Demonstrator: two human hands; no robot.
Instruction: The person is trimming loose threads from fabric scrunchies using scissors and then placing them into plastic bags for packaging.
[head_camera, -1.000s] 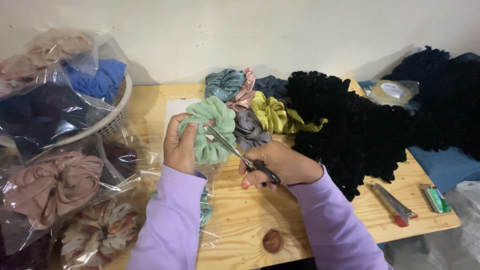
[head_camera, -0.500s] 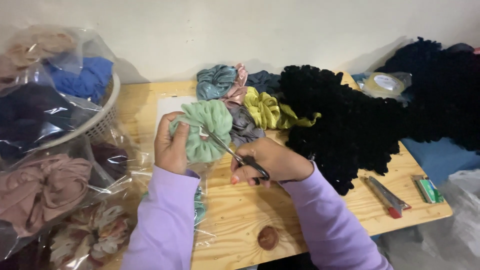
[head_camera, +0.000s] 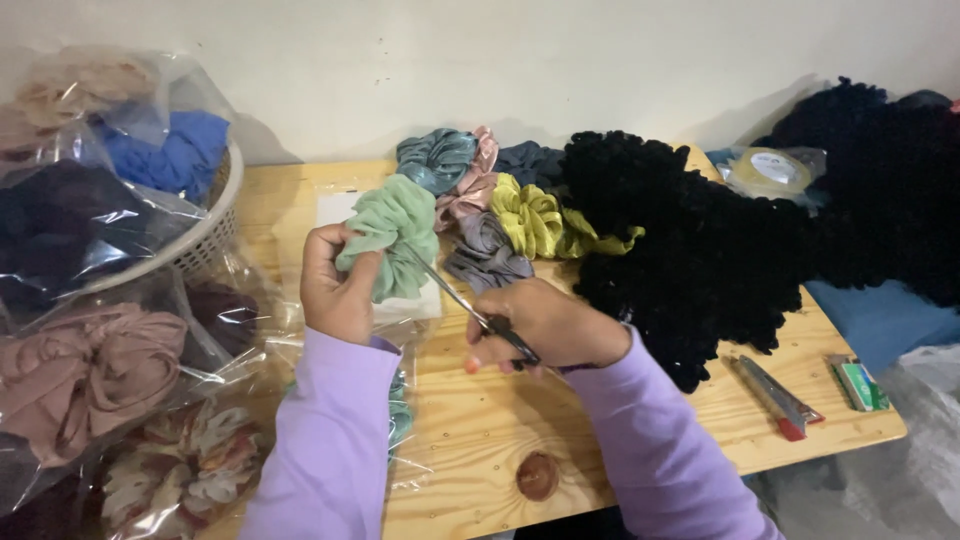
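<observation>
My left hand (head_camera: 338, 288) grips a mint green scrunchie (head_camera: 398, 228) and holds it up over the wooden table (head_camera: 470, 430). My right hand (head_camera: 545, 325) holds small scissors (head_camera: 470, 308), whose thin blades point up and left toward the green scrunchie. Both arms wear lilac sleeves. Just behind lie several more scrunchies: a teal one (head_camera: 436, 158), a pink one (head_camera: 472, 190), a grey one (head_camera: 488, 255) and a yellow-green one (head_camera: 532, 218).
A big heap of black scrunchies (head_camera: 720, 240) covers the right of the table. A white basket (head_camera: 215, 225) and clear bags of scrunchies (head_camera: 90, 370) crowd the left. A utility knife (head_camera: 778, 397), a green packet (head_camera: 859, 382) and a tape roll (head_camera: 772, 170) lie at right.
The view has shifted slightly. My hands stay together on the green scrunchie, with the scissors still at its edge.
</observation>
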